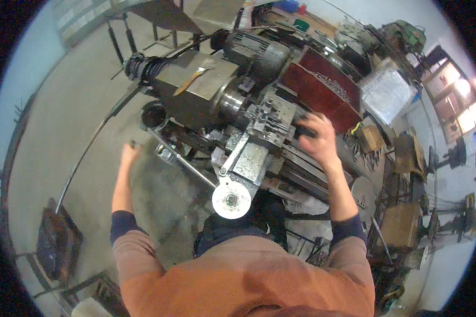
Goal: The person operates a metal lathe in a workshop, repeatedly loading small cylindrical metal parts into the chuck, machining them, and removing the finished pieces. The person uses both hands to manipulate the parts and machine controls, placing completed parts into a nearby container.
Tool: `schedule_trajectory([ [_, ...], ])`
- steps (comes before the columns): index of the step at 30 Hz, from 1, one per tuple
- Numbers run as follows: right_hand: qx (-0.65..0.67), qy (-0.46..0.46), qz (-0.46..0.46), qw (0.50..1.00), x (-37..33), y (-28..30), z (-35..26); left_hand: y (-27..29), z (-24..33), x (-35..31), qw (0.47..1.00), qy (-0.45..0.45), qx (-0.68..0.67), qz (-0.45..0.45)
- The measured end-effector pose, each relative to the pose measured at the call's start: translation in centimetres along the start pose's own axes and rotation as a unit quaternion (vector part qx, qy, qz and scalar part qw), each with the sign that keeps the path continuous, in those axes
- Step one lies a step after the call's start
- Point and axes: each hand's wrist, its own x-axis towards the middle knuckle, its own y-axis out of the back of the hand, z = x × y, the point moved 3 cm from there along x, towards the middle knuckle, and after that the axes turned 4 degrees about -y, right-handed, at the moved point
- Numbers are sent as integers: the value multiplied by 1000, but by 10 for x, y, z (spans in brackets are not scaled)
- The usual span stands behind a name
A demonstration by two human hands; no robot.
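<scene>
A small metal lathe stands before me, with a shiny round chuck [231,102] and a tool post [269,119] on its carriage. My right hand [321,138] is at the right side of the tool post, its fingers curled around a dark knob [303,128]. My left hand [129,153] hangs over the floor to the left of the machine, below a round dark cup [154,114]. Its fingers are closed, and a small dark tip shows at them, too small to name. Nearest my body is a pale round handwheel [231,199], which neither hand touches.
A brush [192,80] with a wooden handle lies on the lathe's headstock cover [209,66]. Behind the carriage sits a dark red tray [322,87] with metal bits. A long bar [92,145] slopes down at the left to a dark stand [55,240]. Cartons [402,224] line the right side.
</scene>
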Motion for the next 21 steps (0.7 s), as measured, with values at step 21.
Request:
schedule_trajectory([
  [21,-385,-586,-200,684,-541,279,265,-18,83,-70,919,56,-388,-53],
])
